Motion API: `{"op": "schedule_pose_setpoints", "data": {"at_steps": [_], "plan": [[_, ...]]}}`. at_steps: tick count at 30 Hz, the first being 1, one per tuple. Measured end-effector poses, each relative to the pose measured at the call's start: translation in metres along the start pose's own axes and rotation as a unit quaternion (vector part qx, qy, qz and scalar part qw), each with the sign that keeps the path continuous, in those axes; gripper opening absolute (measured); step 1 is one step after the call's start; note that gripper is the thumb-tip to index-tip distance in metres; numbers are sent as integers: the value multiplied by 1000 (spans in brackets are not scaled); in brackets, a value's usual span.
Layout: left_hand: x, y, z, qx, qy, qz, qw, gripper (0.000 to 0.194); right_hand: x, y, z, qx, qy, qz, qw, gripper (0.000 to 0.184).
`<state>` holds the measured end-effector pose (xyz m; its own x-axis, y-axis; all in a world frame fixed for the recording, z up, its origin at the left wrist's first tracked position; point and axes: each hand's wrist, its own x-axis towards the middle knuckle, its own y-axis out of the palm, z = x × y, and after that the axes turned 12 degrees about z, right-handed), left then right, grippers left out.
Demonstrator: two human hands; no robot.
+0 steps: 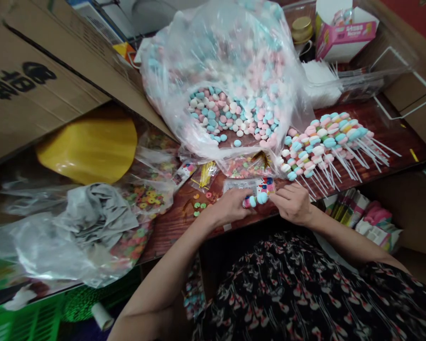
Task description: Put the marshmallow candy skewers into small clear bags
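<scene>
Low over the table's front edge, my left hand point(230, 206) is closed around the left part of a candy skewer point(261, 198), a short row with pale blue candies showing. My right hand point(294, 203) is curled shut at the skewer's right end, where its fingers hide the stick. Just behind my hands lies a printed clear packet point(248, 184). Loose ring candies point(198, 206) lie to the left of my left hand. Finished candy skewers point(326, 142) with white sticks are piled to the right, beyond my right hand.
A large clear bag point(230, 52) of pink, white and blue candies gapes at the back. Gold twist ties point(208, 174) lie before it. Bags of ring candies point(147, 196), a grey cloth point(95, 213) and a cardboard box point(46, 71) crowd the left. White sticks point(321, 80) sit back right.
</scene>
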<state>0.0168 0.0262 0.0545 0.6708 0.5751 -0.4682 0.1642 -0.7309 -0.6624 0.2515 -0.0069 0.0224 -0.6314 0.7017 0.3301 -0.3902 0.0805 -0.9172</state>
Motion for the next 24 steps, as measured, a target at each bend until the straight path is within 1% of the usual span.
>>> {"op": "schedule_pose_setpoints", "data": {"at_steps": [3, 5, 9, 11, 12, 13, 15, 16, 18, 20, 22, 24], "plan": [[0, 5, -2, 128, -37, -83, 988, 25, 6, -4, -3, -21, 19, 3, 1000, 23], [-2, 6, -3, 170, -51, -116, 977, 27, 9, -8, -5, -25, 13, 5, 1000, 24], [-5, 5, 0, 180, -37, -162, 970, 28, 10, -10, -8, -18, 8, 11, 1000, 24], [-6, 5, 2, 171, -15, -187, 967, 25, 10, -9, -9, -21, 15, 6, 1000, 24], [-7, 5, 3, 160, -4, -191, 969, 22, 10, -9, -9, -25, 21, 0, 999, 24], [-7, 5, 4, 138, 6, -186, 973, 18, 10, -8, -9, -28, 26, -9, 999, 24], [-7, 6, 5, 64, 27, -154, 986, 7, 9, -8, -8, -31, 27, -26, 999, 22], [-6, 6, 4, 17, 36, -132, 991, 8, 9, -8, -8, -33, 21, -35, 999, 21], [-6, 6, 3, -72, 47, -83, 993, 23, 10, -9, -9, -36, -9, -47, 998, 18], [-7, 6, 1, -140, 45, -31, 989, 35, 11, -9, -10, -40, -56, -61, 996, 16], [-7, 6, 0, -184, 33, 10, 982, 45, 11, -9, -11, -39, -106, -68, 991, 18], [-8, 7, -1, -208, 25, 37, 977, 52, 12, -7, -11, -25, -144, -53, 988, 22]]}}
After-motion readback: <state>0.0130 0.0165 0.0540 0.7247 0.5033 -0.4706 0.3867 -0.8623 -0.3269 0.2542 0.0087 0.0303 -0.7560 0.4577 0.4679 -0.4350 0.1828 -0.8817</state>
